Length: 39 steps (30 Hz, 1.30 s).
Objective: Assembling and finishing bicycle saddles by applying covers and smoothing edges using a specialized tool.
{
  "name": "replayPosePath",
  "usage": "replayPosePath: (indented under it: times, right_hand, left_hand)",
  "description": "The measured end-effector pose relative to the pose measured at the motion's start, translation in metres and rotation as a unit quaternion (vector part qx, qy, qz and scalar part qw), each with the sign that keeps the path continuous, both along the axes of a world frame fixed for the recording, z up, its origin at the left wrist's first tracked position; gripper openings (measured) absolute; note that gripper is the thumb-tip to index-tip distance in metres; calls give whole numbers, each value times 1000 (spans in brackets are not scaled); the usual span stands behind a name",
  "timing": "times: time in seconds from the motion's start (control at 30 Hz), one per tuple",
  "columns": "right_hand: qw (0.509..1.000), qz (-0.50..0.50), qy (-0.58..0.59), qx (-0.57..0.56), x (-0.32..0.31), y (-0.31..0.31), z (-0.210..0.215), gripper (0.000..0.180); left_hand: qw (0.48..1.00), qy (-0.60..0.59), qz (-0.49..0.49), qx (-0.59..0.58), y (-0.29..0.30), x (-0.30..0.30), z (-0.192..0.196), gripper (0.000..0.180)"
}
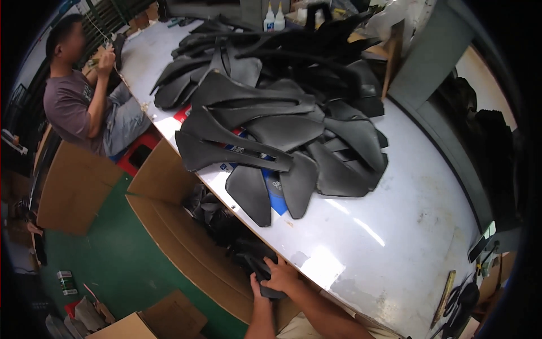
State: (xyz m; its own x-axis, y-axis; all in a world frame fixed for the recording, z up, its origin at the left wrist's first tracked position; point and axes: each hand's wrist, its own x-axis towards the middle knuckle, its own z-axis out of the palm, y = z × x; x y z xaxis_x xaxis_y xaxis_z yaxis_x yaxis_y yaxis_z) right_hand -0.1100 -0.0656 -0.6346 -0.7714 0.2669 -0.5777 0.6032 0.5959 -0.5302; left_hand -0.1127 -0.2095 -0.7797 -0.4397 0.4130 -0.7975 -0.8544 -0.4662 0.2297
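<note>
Both hands low at the near edge, just left of the counter (395,237). Right hand (280,276) lies on top of a black flat piece (265,270), fingers (270,265) curled over its upper edge and closed on it. Left hand (257,286) sits under and beside the same piece; only the thumb side shows, pressed against the piece, so its fingers appear closed on it too, though mostly hidden. The piece is held over the near end of an open cardboard box (169,237) that stands on the green floor (113,265) against the counter's left edge. More black pieces lie inside the box (220,217), just far of the hands.

On the counter, far of the hands and well apart from them, a large heap of black moulded pieces (282,124), overlapping, some long and pointed, some paddle-shaped. Blue and red printed sheet (276,198) partly under the heap's near edge. Two white squeeze bottles (274,20) at the far end.

Far left, another person (79,107) sits beside the counter, hands raised. Loose cardboard flaps (73,192) on the floor to the left.
</note>
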Motion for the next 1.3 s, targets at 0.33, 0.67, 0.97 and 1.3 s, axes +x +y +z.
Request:
replayPosePath:
  times: [0.33, 0.67, 0.97, 1.3]
  right_hand:
    - [953, -42, 299, 0, 62, -51, 192, 87]
    - [786, 10, 617, 16, 93, -27, 404, 89]
    - [794, -139, 547, 227, 105, 114, 440, 70]
    - [828, -188, 397, 349, 114, 185, 353, 86]
  left_hand:
    - [976, 215, 6, 32, -63, -28, 221, 68]
    - [859, 377, -20, 346, -47, -13, 479, 64]
    - [870, 478, -83, 90, 157, -58, 479, 55]
    - [706, 687, -45, -166, 173, -61, 426, 90]
